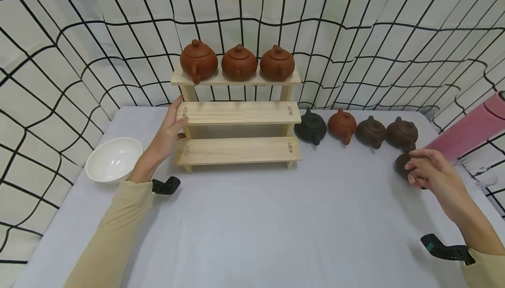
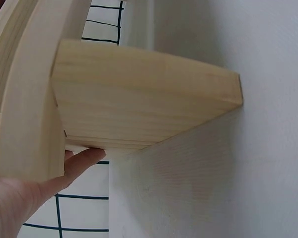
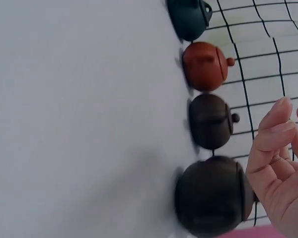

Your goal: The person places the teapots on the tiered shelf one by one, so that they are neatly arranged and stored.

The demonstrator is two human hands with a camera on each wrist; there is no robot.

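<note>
My left hand (image 1: 163, 136) holds the left end of the middle step of a three-tier wooden stand (image 1: 238, 112). In the left wrist view, a finger (image 2: 87, 159) reaches past the stand's wooden support (image 2: 144, 94). On the top tier sit three reddish-brown teapots: a left one (image 1: 198, 60), a middle one (image 1: 238, 63) and a right one (image 1: 277, 63). At the right, my right hand (image 1: 435, 174) hovers over a small dark teapot (image 1: 401, 164), partly hiding it. The right wrist view shows loosely bent fingers (image 3: 273, 136) with nothing between them.
Right of the stand, a black teapot (image 1: 311, 126), a red teapot (image 1: 342, 126), a brown teapot (image 1: 371, 131) and a dark brown teapot (image 1: 401, 132) line the table's back. A white bowl (image 1: 113, 160) stands left. A pink cylinder (image 1: 469, 123) leans beside black wire mesh (image 1: 339, 26).
</note>
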